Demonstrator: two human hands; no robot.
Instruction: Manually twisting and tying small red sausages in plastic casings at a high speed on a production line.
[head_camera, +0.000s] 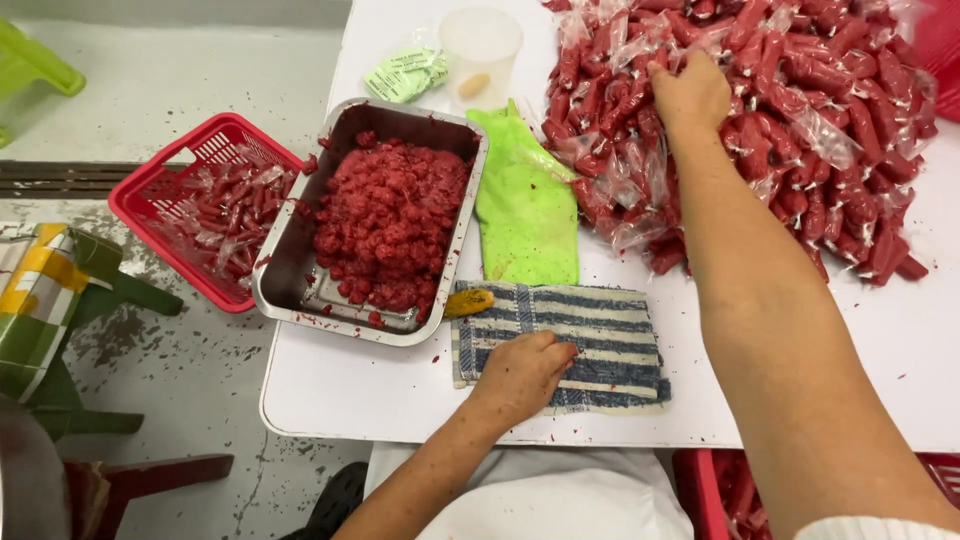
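Because the work runs from right to left across the white worktop (330, 390), the things sit in that order: a big heap of red sausages (760, 130) in clear wrappers fills the far right corner, a steel tray (285, 270) of red minced filling overhangs the left edge, and a red basket (150, 195) with more wrapped sausages stands just beside the tray, off the worktop and lower down. The right hand (692, 95) is stretched out to the heap, palm down, fingers curled into the wrappers; it looks closed on one or more sausages, though the fingertips are buried and I cannot tell exactly what they grip. The left hand (522, 373) rests near the front edge on a blue-striped cloth (600, 335), fingers loosely bent together and pressing the fabric, holding nothing that shows. The cloth lies flat, likely as a working pad, and a small yellow handle (468, 302) lies at its far left corner, touching the tray's rim. Between tray and heap lies a green glove (525, 205), flat and smeared. Toward the far edge stand a clear plastic cup (480, 45) and, just left of it, some pale green packets (405, 75), out of the way of both arms.
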